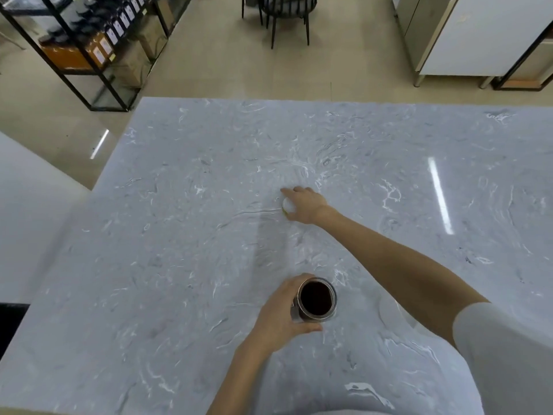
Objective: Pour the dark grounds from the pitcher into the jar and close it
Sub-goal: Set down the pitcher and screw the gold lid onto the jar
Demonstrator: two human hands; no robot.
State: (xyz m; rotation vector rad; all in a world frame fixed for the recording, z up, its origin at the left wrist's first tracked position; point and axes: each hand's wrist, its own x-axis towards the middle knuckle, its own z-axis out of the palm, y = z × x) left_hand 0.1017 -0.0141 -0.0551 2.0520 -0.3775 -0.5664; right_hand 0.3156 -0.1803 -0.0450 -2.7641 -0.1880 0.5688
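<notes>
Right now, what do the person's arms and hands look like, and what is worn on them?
Both hands, the left hand and the right hand, are bare: no gloves, rings or watch show. Both forearms are uncovered. A short white sleeve covers the right upper arm. The left arm's sleeve is out of view.

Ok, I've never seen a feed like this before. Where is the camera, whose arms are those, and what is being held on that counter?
There is no machine here: one wide camera sits on a person's head, looking down at their own bare arms over a grey marbled counter. The left hand is wrapped around an open glass jar that stands near them, with dark grounds inside. The right hand is stretched farther out, over a small white round thing, possibly the jar's lid; whether it is gripped cannot be told. A pale round object lies right of the jar, partly hidden.
</notes>
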